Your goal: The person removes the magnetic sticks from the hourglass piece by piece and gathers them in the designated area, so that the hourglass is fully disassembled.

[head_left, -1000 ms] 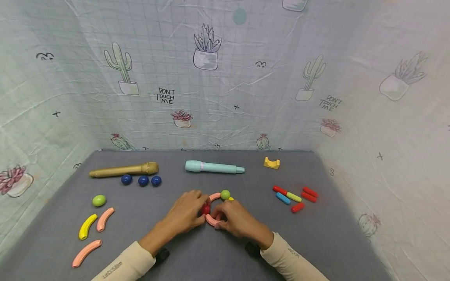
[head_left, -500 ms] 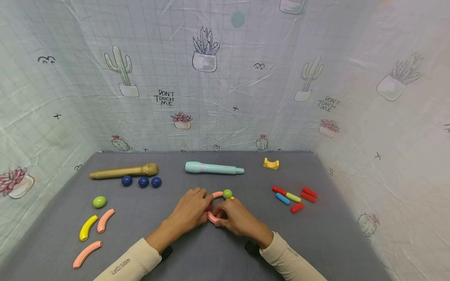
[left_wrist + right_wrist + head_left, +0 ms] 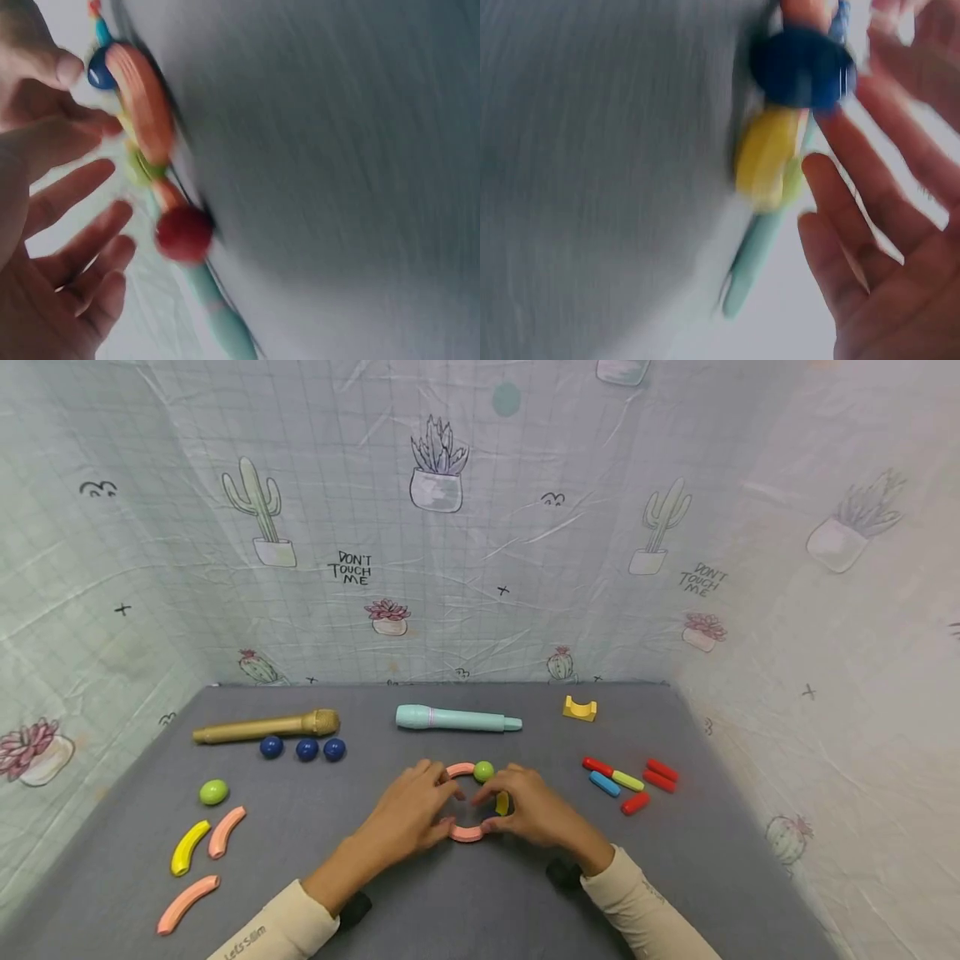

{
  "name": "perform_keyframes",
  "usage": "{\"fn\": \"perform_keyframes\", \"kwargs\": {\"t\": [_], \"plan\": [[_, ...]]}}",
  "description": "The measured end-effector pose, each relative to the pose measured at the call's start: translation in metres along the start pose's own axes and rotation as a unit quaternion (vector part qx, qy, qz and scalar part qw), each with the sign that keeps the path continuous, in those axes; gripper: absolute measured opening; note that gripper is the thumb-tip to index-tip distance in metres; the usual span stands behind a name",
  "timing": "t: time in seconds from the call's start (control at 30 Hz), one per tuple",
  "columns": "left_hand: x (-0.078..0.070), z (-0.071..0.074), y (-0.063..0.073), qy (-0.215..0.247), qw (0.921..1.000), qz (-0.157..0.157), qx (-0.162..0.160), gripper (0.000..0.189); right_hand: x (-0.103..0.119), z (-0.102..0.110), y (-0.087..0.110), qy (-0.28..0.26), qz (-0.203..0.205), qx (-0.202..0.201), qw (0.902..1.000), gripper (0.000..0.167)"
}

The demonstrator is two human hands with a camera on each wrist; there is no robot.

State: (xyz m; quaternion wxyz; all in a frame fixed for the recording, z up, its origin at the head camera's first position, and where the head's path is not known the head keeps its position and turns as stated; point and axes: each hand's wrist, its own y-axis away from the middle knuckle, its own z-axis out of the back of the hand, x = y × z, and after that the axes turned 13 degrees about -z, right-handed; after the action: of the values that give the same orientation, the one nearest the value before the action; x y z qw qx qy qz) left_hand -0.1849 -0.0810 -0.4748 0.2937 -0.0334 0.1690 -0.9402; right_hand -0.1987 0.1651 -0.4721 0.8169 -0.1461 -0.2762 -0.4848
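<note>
A ring of curved pieces and beads lies between the two hands at the table's middle. It has a salmon curved piece (image 3: 467, 834) in front, another salmon piece (image 3: 460, 769) behind, a green bead (image 3: 483, 772) and a yellow curved piece (image 3: 502, 803). The wrist views, both blurred, show a red bead (image 3: 184, 234) and a blue bead (image 3: 799, 67) in the ring; the hands cover them in the head view. The left hand (image 3: 408, 806) is at the ring's left, the right hand (image 3: 540, 806) at its right. Fingers are spread, gripping nothing; contact with the ring is unclear.
At the back lie a gold microphone (image 3: 266, 727), three blue beads (image 3: 307, 749), a mint microphone (image 3: 457, 719) and a yellow notched block (image 3: 580, 708). Several coloured sticks (image 3: 627, 781) lie right. Left are a green bead (image 3: 213, 792) and three curved pieces (image 3: 191, 847).
The right hand has let go of the front salmon piece and moved right. The left hand's fingers have drawn back from the red bead. The front salmon piece now lies level, closing the ring's near side.
</note>
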Motion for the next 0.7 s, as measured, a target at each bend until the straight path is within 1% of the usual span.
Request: {"fn": "perform_keyframes", "kwargs": {"t": [0.07,0.13,0.2,0.23,0.3,0.37,0.47,0.53,0.63,0.7], "plan": [[-0.010,-0.001,-0.002,0.028,0.9994,-0.010,0.018,0.027,-0.008,0.009,0.002,0.002,0.005,0.017,0.9998,0.035],[-0.017,-0.005,-0.003,0.036,0.9986,-0.025,0.029,0.028,-0.014,0.014,0.003,0.008,0.004,0.038,0.9992,0.036],[-0.020,-0.010,-0.003,0.034,0.9980,-0.044,0.031,0.029,-0.017,0.014,0.004,0.014,0.001,0.056,0.9983,0.037],[-0.021,-0.011,-0.004,0.031,0.9978,-0.048,0.033,0.029,-0.018,0.013,0.004,0.014,-0.002,0.063,0.9979,0.037],[-0.022,-0.014,-0.004,0.023,0.9979,-0.052,0.031,0.027,-0.019,0.012,0.004,0.011,-0.009,0.075,0.9971,0.036],[-0.022,-0.016,-0.005,0.017,0.9979,-0.053,0.033,0.025,-0.020,0.010,0.004,0.005,-0.015,0.077,0.9969,0.036],[-0.021,-0.017,-0.003,0.013,0.9979,-0.046,0.044,0.023,-0.020,0.007,0.003,0.001,-0.018,0.066,0.9976,0.034],[-0.020,-0.017,0.001,0.020,0.9978,-0.037,0.052,0.023,-0.019,0.004,0.003,0.003,-0.017,0.056,0.9983,0.033],[-0.018,-0.014,0.010,0.050,0.9969,-0.015,0.058,0.025,-0.017,-0.001,0.003,0.003,-0.011,0.044,0.9990,0.033],[-0.015,-0.008,0.020,0.076,0.9957,0.004,0.052,0.025,-0.016,-0.003,0.004,-0.003,-0.004,0.040,0.9992,0.034]]}}
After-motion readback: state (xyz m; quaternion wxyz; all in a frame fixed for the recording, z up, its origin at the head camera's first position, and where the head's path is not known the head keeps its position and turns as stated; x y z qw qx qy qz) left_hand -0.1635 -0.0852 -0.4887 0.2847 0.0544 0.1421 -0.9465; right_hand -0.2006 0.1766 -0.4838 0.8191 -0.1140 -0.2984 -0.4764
